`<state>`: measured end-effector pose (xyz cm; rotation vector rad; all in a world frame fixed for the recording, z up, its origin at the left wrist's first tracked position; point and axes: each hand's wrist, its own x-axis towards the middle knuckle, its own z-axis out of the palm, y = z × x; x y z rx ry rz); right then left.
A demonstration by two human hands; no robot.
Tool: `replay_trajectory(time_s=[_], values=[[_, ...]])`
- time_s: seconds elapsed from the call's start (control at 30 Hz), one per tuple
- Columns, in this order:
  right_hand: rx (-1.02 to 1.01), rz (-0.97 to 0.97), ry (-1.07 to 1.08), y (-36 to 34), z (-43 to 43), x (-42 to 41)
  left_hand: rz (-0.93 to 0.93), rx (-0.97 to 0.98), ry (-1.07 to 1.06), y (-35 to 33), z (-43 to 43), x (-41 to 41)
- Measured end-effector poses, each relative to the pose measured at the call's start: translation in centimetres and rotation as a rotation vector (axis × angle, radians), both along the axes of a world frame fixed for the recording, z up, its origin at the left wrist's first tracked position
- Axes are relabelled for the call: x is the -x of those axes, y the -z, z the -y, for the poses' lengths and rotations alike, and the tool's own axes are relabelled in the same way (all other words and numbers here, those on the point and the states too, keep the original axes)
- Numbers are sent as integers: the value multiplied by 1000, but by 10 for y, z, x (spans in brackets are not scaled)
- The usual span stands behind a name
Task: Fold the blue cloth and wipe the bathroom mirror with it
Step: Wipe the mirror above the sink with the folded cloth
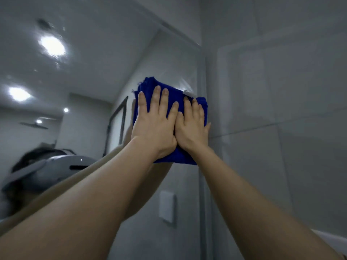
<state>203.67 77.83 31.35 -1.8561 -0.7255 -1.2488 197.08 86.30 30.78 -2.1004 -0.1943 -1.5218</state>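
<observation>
Both hands are up flat against the glass in the head view. The left hand (155,124) has its fingers straight and a bit spread, and the right hand (192,126) is tucked right beside it, touching it along the edge, fingers also laid out flat as far as I can tell. Neither one is gripping anything; they're just pressing palms-down on the blue cloth (148,85). That cloth is folded into a thick pad, you can see the layers along its top edge, and it sits between the hands and the mirror (84,72), right at the mirror's right edge and fairly high up, near its top right corner. A small white tag (189,94) pokes out of the cloth just above the right hand's fingertips. Past the mirror's right edge there's a grey tiled wall (281,91). In the reflection you get blurry ceiling lights (52,45), the camera headset (56,166) down in the lower left, and a pale switch plate (167,207) below the arms.
</observation>
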Motion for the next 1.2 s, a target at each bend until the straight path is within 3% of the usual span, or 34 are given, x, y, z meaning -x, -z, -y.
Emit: replay_trajectory(time_s=[0.3, 0.83, 1.07, 1.2], values=[[-48, -78, 23, 104, 22, -24, -136, -41, 20, 86, 21, -23], [-60, -416, 33, 393, -4, 17, -274, -179, 185, 353, -11, -4], [15, -646, -21, 449, -33, 69, -388, -284, 200, 398, -50, 35], [38, -655, -34, 446, -56, 94, -431, -311, 157, 391, -77, 63]])
